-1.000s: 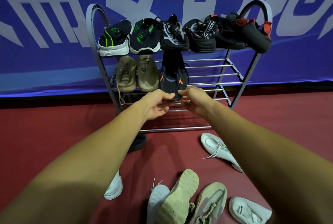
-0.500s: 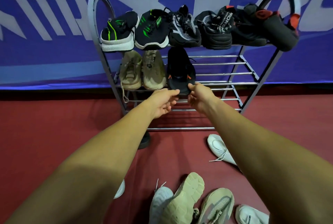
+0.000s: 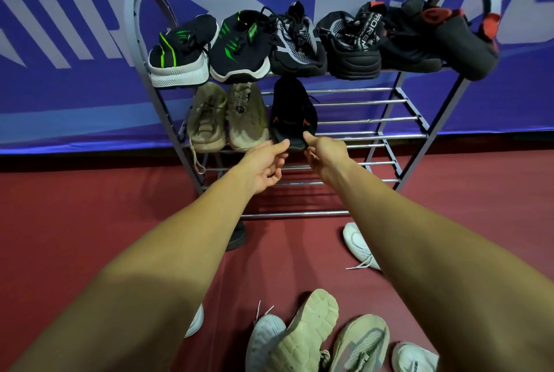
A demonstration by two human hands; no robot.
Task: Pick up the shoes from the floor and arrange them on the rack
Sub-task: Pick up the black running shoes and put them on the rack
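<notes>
Blue banner with white lettering (image 3: 75,102) backs scene, red floor (image 3: 90,207) below. Grey metal tiered rack (image 3: 374,134) carries row of dark sneakers (image 3: 296,42) on top shelf, beige pair (image 3: 248,120) and black shoe with orange marks (image 3: 292,114) side by side on middle shelf. Pale sneakers (image 3: 302,329) lie loose on floor. Left hand (image 3: 265,166): thumb tip at black shoe's heel, fingers loosely curled, grasping nothing. Right hand (image 3: 325,153): thumb on heel, fingers tucked under, grip cannot be told.

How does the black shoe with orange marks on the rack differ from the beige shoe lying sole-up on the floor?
The black shoe sits upright on the rack's middle shelf; the beige shoe lies on the floor, sole up, tipped against a white shoe. The left hand and right hand touch the black shoe's near end; no hand is on the beige shoe. Both are sneakers.
</notes>
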